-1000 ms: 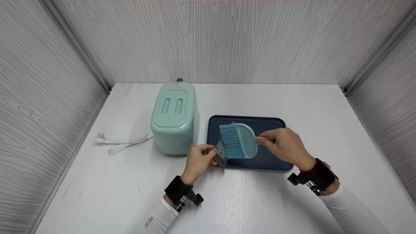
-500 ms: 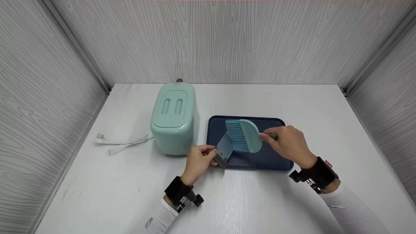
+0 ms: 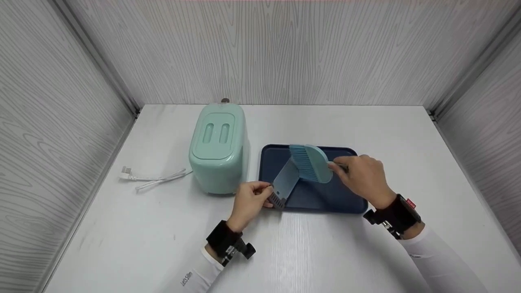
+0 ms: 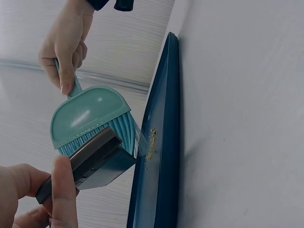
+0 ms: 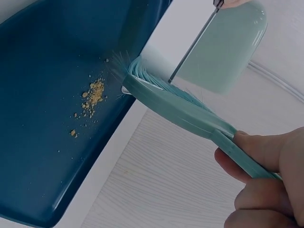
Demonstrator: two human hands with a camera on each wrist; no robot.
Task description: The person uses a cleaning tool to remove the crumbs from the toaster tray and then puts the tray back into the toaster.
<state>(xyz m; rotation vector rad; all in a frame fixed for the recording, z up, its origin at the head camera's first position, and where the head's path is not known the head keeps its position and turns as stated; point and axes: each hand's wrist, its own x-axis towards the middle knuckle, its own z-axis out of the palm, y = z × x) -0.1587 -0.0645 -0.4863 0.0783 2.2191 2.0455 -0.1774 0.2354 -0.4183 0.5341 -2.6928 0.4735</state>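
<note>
In the head view my left hand (image 3: pixel 249 203) pinches the dark slotted end of a thin crumb tray (image 3: pixel 286 178), which is tilted over a dark blue tray (image 3: pixel 333 199). My right hand (image 3: pixel 366 179) grips the handle of a light-teal hand brush (image 3: pixel 319 165). The bristles (image 4: pixel 124 130) touch or nearly touch the crumb tray's far part; the wrist views do not settle which. Yellowish crumbs (image 5: pixel 92 97) lie in a small heap on the blue tray, below the brush. The brush partly hides the crumb tray's far end.
A mint-green toaster (image 3: pixel 215 150) stands left of the blue tray, close to my left hand. Its white cord (image 3: pixel 163 178) lies bundled on the tabletop (image 3: pixel 309 252) at the left. Wood-grain panels (image 3: pixel 281 53) close off the back and sides.
The brush has moved away and slightly right along the crumb tray, from near its slotted end toward its far end, uncovering more of it. My left hand has stayed put.
</note>
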